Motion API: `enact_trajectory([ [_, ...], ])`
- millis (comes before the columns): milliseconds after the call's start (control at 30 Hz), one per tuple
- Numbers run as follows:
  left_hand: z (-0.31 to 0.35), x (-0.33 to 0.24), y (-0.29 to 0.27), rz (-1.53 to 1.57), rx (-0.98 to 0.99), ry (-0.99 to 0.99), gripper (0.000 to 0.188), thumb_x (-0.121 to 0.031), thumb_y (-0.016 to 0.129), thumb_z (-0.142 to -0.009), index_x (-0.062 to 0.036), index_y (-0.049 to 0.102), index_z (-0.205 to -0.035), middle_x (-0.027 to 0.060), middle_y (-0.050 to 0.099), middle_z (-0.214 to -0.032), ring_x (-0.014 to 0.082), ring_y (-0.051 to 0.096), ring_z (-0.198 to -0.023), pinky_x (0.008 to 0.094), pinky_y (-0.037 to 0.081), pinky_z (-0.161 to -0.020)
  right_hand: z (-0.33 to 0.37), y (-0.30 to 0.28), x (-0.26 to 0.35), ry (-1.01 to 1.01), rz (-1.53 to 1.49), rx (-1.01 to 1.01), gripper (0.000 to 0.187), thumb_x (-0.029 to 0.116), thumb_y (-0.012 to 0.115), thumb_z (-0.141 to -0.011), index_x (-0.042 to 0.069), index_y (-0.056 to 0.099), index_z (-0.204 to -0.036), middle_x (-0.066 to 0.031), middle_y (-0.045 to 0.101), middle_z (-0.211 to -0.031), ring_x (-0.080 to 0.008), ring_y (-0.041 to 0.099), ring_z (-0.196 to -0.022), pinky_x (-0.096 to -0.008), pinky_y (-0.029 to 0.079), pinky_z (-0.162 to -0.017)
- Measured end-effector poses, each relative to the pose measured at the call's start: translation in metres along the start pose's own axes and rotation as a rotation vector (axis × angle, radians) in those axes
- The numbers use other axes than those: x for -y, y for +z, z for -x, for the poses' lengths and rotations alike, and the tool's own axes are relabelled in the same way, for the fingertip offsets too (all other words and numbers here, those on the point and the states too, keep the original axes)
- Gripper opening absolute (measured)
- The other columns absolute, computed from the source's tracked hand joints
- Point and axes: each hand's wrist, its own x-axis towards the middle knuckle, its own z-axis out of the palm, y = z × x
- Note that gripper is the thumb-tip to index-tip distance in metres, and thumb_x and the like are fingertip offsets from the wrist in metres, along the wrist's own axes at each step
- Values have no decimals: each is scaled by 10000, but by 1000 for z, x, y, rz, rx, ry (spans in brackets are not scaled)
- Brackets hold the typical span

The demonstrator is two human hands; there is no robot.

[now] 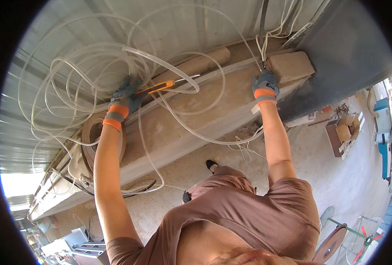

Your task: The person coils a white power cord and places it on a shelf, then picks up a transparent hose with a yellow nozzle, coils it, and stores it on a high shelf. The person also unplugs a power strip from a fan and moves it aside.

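My left hand (126,98), in a grey-blue glove with an orange cuff, is closed around an orange-and-black utility knife (161,86) whose metal end points right. Beside and behind that hand, a big loose coil of clear plastic tube (79,73) leans against the metal wall and loops over the ledge. My right hand (265,84), gloved alike, is closed at the ledge's right part, just left of a brick-like block (291,66). One thin strand of the tube runs down to its fingertips. A black cable (263,24) and white wires (282,32) also come down there; the exact grip is hidden.
Below my left hand, a rolled flat hose (89,143) stands on the concrete ledge (178,128). A dark panel (346,57) rises at the right. An open cardboard box (344,132) sits on the floor to the right. A reel stand (333,243) is at lower right.
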Motion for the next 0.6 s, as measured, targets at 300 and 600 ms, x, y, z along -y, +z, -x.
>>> enact_trajectory([
  [300,-14,-31,-22,68,5,-19,599,-466,674,-887,-140,568,-1378,240,371,-1535,397,499,-1312,417,434,-1076,-12,-6,-20,-96,-21,66,325,322,576,-915,65,663,-1094,-188,680,-1161,-383,653,-1055,-471,534,-875],
  [600,-16,42,66,1024,-92,-106,585,-416,682,-891,-112,566,-1377,204,400,-1520,370,524,-1287,412,434,-1070,122,-64,-75,19,189,245,501,470,617,-889,13,641,-1093,-273,673,-1044,-420,658,-1007,-474,529,-852],
])
